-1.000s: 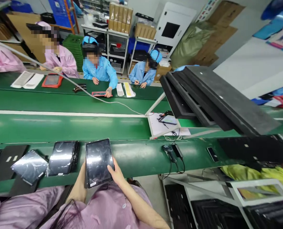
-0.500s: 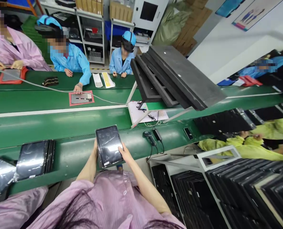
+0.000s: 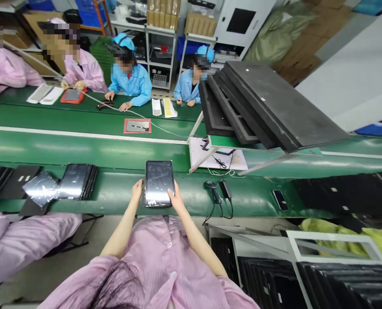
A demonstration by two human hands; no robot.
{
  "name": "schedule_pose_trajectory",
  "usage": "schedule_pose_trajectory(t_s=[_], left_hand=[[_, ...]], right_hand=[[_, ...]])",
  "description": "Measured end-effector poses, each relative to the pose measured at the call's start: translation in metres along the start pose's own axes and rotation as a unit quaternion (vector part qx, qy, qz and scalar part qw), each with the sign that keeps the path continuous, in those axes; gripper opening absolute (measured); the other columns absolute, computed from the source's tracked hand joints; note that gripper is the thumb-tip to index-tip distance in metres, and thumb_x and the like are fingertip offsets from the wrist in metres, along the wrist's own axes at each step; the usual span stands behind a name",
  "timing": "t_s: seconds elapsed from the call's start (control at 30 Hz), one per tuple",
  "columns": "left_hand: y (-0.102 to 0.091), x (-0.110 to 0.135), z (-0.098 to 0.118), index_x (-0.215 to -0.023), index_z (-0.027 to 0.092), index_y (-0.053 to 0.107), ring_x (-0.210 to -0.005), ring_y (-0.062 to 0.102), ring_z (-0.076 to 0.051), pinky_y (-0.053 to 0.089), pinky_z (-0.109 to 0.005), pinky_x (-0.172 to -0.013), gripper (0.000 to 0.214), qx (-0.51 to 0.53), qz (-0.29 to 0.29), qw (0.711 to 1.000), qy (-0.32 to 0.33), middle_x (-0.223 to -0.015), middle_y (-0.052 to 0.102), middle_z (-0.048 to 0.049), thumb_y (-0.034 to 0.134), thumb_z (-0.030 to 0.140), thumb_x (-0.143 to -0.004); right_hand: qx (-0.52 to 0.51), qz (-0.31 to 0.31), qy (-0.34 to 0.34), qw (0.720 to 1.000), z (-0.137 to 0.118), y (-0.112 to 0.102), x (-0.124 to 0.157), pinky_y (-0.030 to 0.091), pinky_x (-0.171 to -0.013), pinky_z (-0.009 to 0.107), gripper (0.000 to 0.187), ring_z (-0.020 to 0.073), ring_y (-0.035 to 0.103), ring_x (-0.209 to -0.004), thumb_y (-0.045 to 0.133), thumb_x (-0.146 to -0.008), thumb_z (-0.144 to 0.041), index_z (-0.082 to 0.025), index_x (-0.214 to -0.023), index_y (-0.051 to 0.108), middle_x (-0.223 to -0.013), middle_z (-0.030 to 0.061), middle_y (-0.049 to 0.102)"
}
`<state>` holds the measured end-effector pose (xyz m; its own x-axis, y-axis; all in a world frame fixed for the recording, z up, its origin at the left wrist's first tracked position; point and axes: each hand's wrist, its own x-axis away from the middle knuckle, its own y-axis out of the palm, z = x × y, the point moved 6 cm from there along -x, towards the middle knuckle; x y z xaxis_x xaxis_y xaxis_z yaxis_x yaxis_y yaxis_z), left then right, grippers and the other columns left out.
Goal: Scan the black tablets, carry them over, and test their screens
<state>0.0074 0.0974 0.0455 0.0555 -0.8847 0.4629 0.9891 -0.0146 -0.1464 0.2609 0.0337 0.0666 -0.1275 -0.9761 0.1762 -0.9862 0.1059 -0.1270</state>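
A black tablet [image 3: 159, 182] with a glossy screen, wrapped in clear film, is held upright in front of me over the near edge of the green bench. My right hand [image 3: 175, 198] grips its lower right side, thumb across the front. Close to the tablet's left edge, my left hand [image 3: 137, 191] has its fingers curled together. Whether a bit of film is pinched in them is hidden.
On the bench to my left stands a stack of wrapped tablets [image 3: 76, 181]. To the right lie a barcode scanner [image 3: 212, 189], a power adapter [image 3: 225, 189] and a phone [image 3: 280, 200]. Black foam trays [image 3: 274, 103] top a rack. Several co-workers sit opposite.
My view has swung left, and the tablet now appears straighter. My left hand has shifted off the tablet's edge, while the right keeps its grip. A co-worker opposite has withdrawn a hand from the red tray.
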Motion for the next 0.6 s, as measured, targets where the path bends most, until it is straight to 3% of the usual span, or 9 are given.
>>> schedule_pose_trajectory(t_s=[0.1,0.17,0.27,0.33,0.4,0.6], left_hand=[[-0.010,0.040,-0.004,-0.149,0.018,0.071,-0.151,0.062,-0.034,0.054,-0.040,-0.118,0.064,-0.009,0.042,0.999,0.034,-0.157,0.072,-0.0163,0.052,0.064,-0.110],[-0.011,0.064,0.000,-0.163,0.020,0.060,-0.158,0.057,-0.036,0.050,-0.042,-0.125,0.074,-0.083,0.011,0.995,0.049,-0.169,0.062,-0.0155,0.063,0.065,-0.104],[-0.009,0.089,0.020,-0.175,0.020,0.042,-0.160,0.054,-0.040,0.048,-0.046,-0.128,0.107,-0.198,-0.060,0.973,0.101,-0.176,0.053,-0.0179,0.087,0.060,-0.087],[-0.007,0.100,0.037,-0.175,0.024,0.040,-0.155,0.059,-0.039,0.052,-0.045,-0.124,0.113,-0.231,-0.106,0.954,0.162,-0.171,0.059,-0.0155,0.094,0.053,-0.080],[-0.007,0.106,0.048,-0.172,0.027,0.042,-0.147,0.066,-0.039,0.056,-0.044,-0.117,0.111,-0.256,-0.103,0.943,0.188,-0.162,0.067,-0.0128,0.097,0.044,-0.077],[-0.004,0.107,0.048,-0.162,0.014,0.048,-0.129,0.077,-0.046,0.060,-0.042,-0.100,0.098,-0.421,-0.053,0.894,0.144,-0.138,0.080,-0.0223,0.096,0.040,-0.081]], right_hand=[[0.056,-0.039,-0.040,0.997,0.002,-0.004,0.012,0.024,-0.144,0.051,0.101,0.0298,0.034,-0.172,0.075,-0.096,-0.060,-0.027,-0.180,0.029,-0.185,0.0110,0.036],[0.087,-0.070,-0.065,0.992,0.004,-0.007,0.020,0.026,-0.143,0.053,0.111,0.0316,0.034,-0.173,0.078,-0.094,-0.059,-0.025,-0.182,0.020,-0.187,0.0138,0.032],[0.137,-0.104,-0.113,0.979,0.003,-0.012,0.026,0.028,-0.142,0.058,0.123,0.0354,0.030,-0.174,0.083,-0.092,-0.061,-0.023,-0.183,0.010,-0.188,0.0179,0.025],[0.168,-0.119,-0.153,0.967,0.000,-0.013,0.026,0.028,-0.142,0.061,0.129,0.0376,0.028,-0.174,0.086,-0.091,-0.061,-0.022,-0.183,0.005,-0.188,0.0204,0.023],[0.194,-0.131,-0.186,0.954,-0.001,-0.014,0.024,0.029,-0.142,0.062,0.133,0.0394,0.027,-0.174,0.087,-0.090,-0.062,-0.021,-0.183,0.002,-0.187,0.0226,0.021],[0.233,-0.152,-0.220,0.935,0.002,-0.012,0.029,0.026,-0.143,0.062,0.121,0.0374,0.023,-0.176,0.074,-0.102,-0.060,-0.020,-0.183,-0.007,-0.189,0.0228,0.016]])
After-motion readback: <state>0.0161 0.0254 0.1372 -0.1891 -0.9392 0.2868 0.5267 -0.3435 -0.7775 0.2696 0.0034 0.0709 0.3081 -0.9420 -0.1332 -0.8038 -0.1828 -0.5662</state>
